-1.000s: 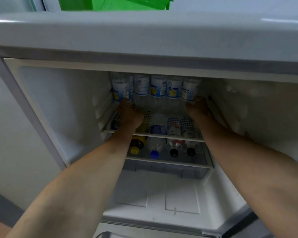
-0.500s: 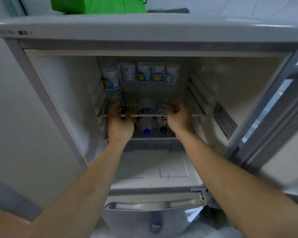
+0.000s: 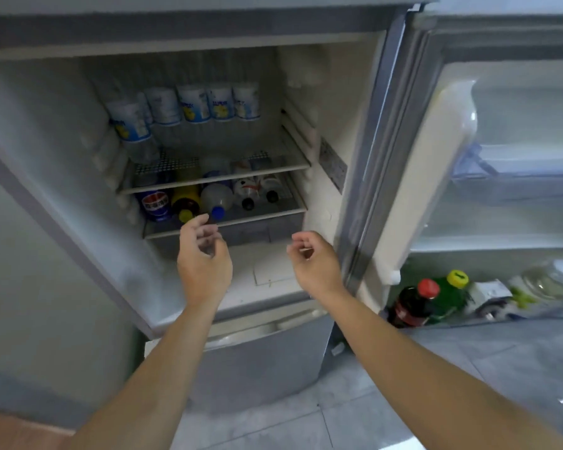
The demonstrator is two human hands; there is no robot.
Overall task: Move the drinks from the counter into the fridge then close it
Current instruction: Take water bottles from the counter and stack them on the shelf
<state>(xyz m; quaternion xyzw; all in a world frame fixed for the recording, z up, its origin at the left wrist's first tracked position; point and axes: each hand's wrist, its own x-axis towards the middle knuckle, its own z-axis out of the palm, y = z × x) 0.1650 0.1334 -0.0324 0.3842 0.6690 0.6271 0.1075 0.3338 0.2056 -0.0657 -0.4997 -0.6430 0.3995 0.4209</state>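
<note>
Nearest us, both arms reached fwd over the grey tiled floor (image 3: 403, 401). Our left hand (image 3: 203, 267) and right hand (image 3: 316, 264) hung just in front of the fridge (image 3: 46, 157) opening, fingers loosely curled, holding nothing. We judged the loading step done w/ drinks inside; next move called for grabbing the open door (image 3: 413, 164), off to the right, and swinging it shut. Behind the hands, lower shelf (image 3: 228, 220): bottles lying on their sides, caps toward us, incl. a yellow-capped one (image 3: 186, 216) and a blue-capped clear plastic one (image 3: 217, 211). Further back, on the upper glass shelf (image 3: 215, 178), a row of upright clear water bottles (image 3: 195, 107) w/ white-blue labels. Door bin held a red-capped dark soda (image 3: 413, 303). Interior walls smooth white plastic
</note>
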